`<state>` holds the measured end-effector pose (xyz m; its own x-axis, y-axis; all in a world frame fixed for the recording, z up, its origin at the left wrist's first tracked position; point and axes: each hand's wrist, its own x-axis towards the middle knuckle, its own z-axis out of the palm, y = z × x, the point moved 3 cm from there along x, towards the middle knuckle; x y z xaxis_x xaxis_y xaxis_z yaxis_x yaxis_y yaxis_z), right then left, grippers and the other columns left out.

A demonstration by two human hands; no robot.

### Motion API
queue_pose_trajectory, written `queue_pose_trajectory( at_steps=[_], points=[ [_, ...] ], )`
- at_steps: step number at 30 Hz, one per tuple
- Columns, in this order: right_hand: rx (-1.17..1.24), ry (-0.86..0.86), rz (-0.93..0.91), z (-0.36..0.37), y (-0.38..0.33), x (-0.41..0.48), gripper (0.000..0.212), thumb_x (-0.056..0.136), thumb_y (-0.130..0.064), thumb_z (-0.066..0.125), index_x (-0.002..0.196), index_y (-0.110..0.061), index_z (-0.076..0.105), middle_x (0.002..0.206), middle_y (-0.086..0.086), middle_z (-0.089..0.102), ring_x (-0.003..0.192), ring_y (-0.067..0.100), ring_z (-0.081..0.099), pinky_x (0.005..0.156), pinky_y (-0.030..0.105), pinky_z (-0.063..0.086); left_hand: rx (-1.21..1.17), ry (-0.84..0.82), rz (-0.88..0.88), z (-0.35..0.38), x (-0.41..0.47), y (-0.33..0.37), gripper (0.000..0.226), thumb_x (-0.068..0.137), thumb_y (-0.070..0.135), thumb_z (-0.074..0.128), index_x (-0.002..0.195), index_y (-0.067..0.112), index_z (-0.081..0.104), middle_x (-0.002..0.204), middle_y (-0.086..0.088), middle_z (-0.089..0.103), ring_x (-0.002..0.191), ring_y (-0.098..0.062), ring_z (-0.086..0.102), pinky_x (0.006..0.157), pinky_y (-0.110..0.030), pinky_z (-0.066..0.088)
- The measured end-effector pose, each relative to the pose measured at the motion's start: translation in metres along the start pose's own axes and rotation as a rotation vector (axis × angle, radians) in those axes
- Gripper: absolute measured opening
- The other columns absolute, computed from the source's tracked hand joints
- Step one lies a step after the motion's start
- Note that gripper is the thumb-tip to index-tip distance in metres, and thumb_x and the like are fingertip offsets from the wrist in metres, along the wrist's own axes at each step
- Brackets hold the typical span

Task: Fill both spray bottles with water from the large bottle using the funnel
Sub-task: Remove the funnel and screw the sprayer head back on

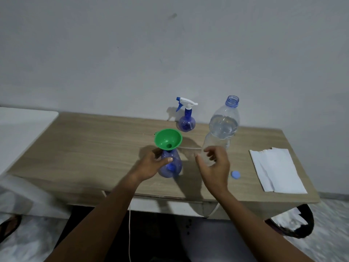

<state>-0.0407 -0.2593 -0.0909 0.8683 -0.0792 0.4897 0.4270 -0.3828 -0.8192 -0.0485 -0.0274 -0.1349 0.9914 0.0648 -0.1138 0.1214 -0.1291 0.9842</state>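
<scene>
Left hand (151,165) grips the near spray bottle (174,167), which carries the green funnel (168,138) in its neck; right hand (215,167) curls loosely about the uncapped large bottle (223,125) low down, grip unclear.

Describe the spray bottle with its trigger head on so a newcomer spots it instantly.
On the wooden table, look to the far edge by the wall. A small round blue spray bottle stands there, left of the large clear bottle. Only it carries a white trigger head; the nearer blue bottle holds a green funnel instead.

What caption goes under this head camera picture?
Left hand grips near spray bottle under green funnel; right hand at open large bottle.
</scene>
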Motion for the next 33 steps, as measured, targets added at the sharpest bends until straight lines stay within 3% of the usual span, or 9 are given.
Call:
queue_pose_trajectory(
  at_steps=[2,5,9,12,15,19,23,27,33],
  points=[
    [0.08,-0.14,0.049,0.017,-0.008,-0.004,0.026,0.079,-0.014,0.082,0.097,-0.021,0.064,0.091,-0.005,0.064,0.081,0.012,0.06,0.07,0.03,0.049,0.005,-0.003,0.01,-0.002,-0.001,0.0,0.036,0.088,0.003,0.074,0.122,0.011,0.066,0.119,-0.003,0.073,0.116,-0.017,0.067,0.107,-0.042,0.05],
    [0.187,-0.273,0.128,0.038,-0.018,-0.003,0.047,0.078,-0.014,0.084,0.12,-0.02,0.063,0.113,-0.009,0.069,0.102,0.006,0.065,0.085,0.023,0.051,0.07,-0.067,0.039,-0.003,-0.001,0.002,0.042,0.087,0.022,0.078,0.126,0.014,0.067,0.123,-0.002,0.072,0.121,-0.019,0.065,0.108,-0.049,0.049],
    [0.242,-0.406,0.193,0.06,-0.021,0.001,0.08,0.069,-0.029,0.089,0.14,-0.026,0.051,0.133,-0.01,0.063,0.122,0.009,0.06,0.1,0.03,0.051,0.119,-0.13,0.047,-0.007,-0.002,0.005,0.041,0.091,0.014,0.071,0.131,0.016,0.064,0.131,-0.001,0.068,0.128,-0.016,0.059,0.113,-0.044,0.045],
    [0.254,-0.431,0.227,0.069,-0.02,0.004,0.092,0.064,-0.035,0.093,0.143,-0.026,0.048,0.137,-0.008,0.062,0.127,0.012,0.058,0.106,0.04,0.05,0.147,-0.162,0.039,-0.012,0.0,0.004,0.043,0.092,0.008,0.068,0.134,0.014,0.061,0.133,0.0,0.066,0.131,-0.013,0.056,0.115,-0.041,0.043],
    [0.266,-0.427,0.238,0.077,-0.025,0.004,0.093,0.062,-0.03,0.094,0.143,-0.024,0.049,0.135,-0.007,0.063,0.127,0.014,0.059,0.108,0.046,0.049,0.186,-0.184,0.036,-0.02,-0.002,0.002,0.039,0.091,0.016,0.07,0.129,0.023,0.065,0.13,0.005,0.068,0.13,-0.013,0.057,0.114,-0.046,0.043],
    [0.286,-0.429,0.273,0.084,-0.033,0.008,0.096,0.057,-0.031,0.093,0.142,-0.024,0.05,0.133,-0.008,0.063,0.124,0.011,0.06,0.106,0.042,0.051,0.177,-0.186,0.068,-0.024,-0.001,0.008,0.037,0.092,0.01,0.07,0.128,0.017,0.065,0.128,0.001,0.068,0.126,-0.012,0.059,0.113,-0.041,0.044],
    [0.278,-0.457,0.279,0.088,-0.037,0.013,0.102,0.056,-0.036,0.094,0.146,-0.024,0.048,0.136,-0.007,0.061,0.126,0.014,0.06,0.106,0.044,0.052,0.175,-0.182,0.043,-0.032,0.0,0.007,0.041,0.092,0.019,0.072,0.132,0.016,0.063,0.131,-0.001,0.067,0.129,-0.016,0.057,0.113,-0.046,0.043],
    [0.239,-0.462,0.279,0.089,-0.033,0.018,0.094,0.063,-0.021,0.095,0.144,-0.022,0.049,0.133,-0.007,0.064,0.123,0.01,0.062,0.103,0.034,0.053,0.187,-0.174,0.053,-0.037,0.0,0.006,0.045,0.088,0.036,0.073,0.131,0.026,0.064,0.132,0.0,0.066,0.129,-0.019,0.056,0.112,-0.05,0.044],
    [0.226,-0.469,0.263,0.09,-0.03,0.026,0.078,0.071,-0.01,0.091,0.139,-0.017,0.055,0.124,-0.005,0.07,0.114,0.009,0.066,0.093,0.023,0.053,0.119,-0.192,0.06,-0.037,0.0,0.009,0.045,0.094,0.02,0.069,0.138,0.019,0.058,0.135,0.004,0.065,0.13,-0.01,0.056,0.117,-0.042,0.04]
  ],
)
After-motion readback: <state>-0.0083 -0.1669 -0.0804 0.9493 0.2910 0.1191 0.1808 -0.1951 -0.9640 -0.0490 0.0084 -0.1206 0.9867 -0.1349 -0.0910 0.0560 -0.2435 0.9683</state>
